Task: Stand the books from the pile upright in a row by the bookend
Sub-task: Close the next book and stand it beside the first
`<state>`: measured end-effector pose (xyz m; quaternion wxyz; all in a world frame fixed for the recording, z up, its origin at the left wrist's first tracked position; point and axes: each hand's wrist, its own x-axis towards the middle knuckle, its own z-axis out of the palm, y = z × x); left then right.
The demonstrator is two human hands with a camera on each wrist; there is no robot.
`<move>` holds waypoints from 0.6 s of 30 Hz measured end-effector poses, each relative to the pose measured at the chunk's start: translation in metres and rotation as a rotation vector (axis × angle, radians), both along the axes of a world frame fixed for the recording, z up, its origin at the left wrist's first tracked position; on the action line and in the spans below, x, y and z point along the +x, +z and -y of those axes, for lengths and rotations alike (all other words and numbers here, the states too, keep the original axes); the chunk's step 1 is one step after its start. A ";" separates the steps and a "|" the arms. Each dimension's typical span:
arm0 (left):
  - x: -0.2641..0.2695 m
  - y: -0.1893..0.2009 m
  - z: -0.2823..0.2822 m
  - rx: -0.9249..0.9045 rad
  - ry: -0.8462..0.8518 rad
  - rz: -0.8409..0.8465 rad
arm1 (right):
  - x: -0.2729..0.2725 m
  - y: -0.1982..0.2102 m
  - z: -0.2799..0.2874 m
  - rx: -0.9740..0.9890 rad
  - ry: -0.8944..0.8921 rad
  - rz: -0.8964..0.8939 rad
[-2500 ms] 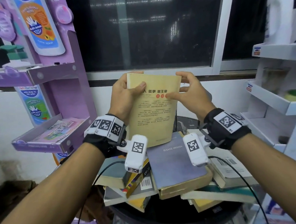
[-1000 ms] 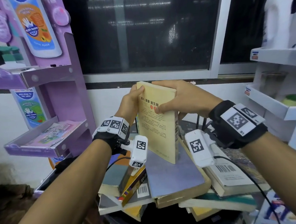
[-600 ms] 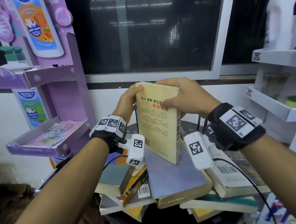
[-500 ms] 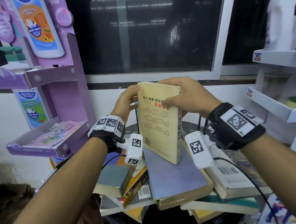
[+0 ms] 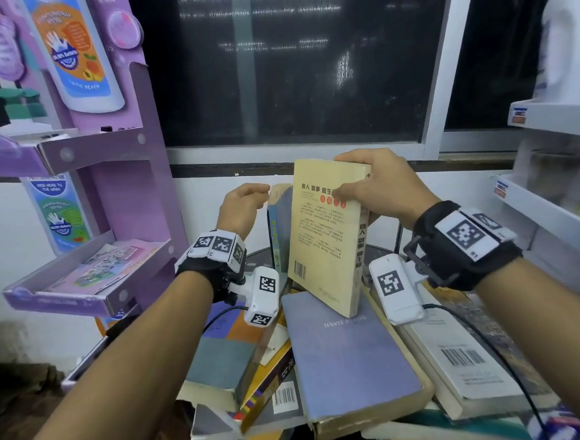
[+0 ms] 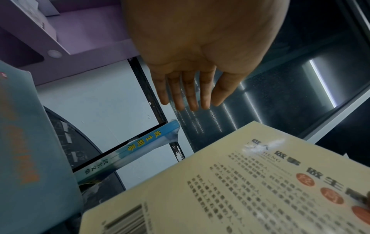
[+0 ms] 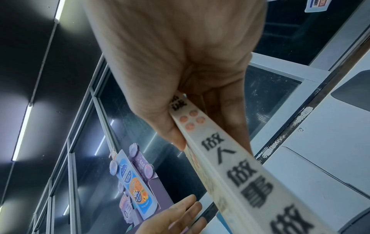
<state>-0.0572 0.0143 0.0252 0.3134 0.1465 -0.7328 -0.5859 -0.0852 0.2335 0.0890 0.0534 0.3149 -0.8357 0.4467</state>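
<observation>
My right hand (image 5: 347,178) grips the top of a yellow paperback (image 5: 321,245), thumb on its back cover. The book hangs nearly upright, its lower corner just above the pile. In the right wrist view the right hand (image 7: 210,139) pinches the paperback (image 7: 240,174) by its spine end. My left hand (image 5: 246,202) is off the book, with straight fingers (image 6: 188,98) touching nothing. A blue-spined book (image 5: 277,227) (image 6: 130,148) stands upright just behind and left of the yellow paperback (image 6: 240,182). A thin black edge runs along it; I cannot tell whether that is the bookend.
The pile lies on a round black table (image 5: 253,256): a grey-purple book (image 5: 346,353) on top, a white book with a barcode (image 5: 459,355) at right, more below. A purple display stand (image 5: 125,197) is at left, white shelves (image 5: 556,221) at right, a dark window behind.
My left hand has let go of the yellow paperback and moved left, opening. The right hand alone now holds the book, turned edge-on, uncovering the blue book behind it.
</observation>
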 end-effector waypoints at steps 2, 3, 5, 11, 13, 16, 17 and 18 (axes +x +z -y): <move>-0.007 -0.003 0.003 -0.007 0.018 0.025 | -0.007 -0.001 0.006 -0.009 -0.023 0.001; -0.010 -0.004 0.005 -0.013 0.021 0.042 | -0.011 -0.001 0.008 -0.016 -0.033 0.002; -0.016 -0.006 0.008 -0.016 0.011 0.072 | -0.019 -0.001 0.014 -0.038 -0.048 0.005; -0.036 -0.008 0.019 -0.005 -0.048 0.149 | -0.052 -0.006 0.040 -0.076 -0.121 -0.007; -0.043 -0.010 0.023 0.000 -0.056 0.158 | -0.064 -0.009 0.050 -0.075 -0.141 -0.020; -0.053 -0.017 0.029 -0.003 -0.061 0.178 | -0.081 -0.017 0.066 -0.068 -0.168 -0.032; -0.056 -0.019 0.031 0.005 -0.071 0.181 | -0.087 -0.020 0.072 -0.057 -0.169 -0.038; -0.056 -0.020 0.030 0.019 -0.086 0.181 | -0.091 -0.023 0.077 -0.048 -0.167 -0.047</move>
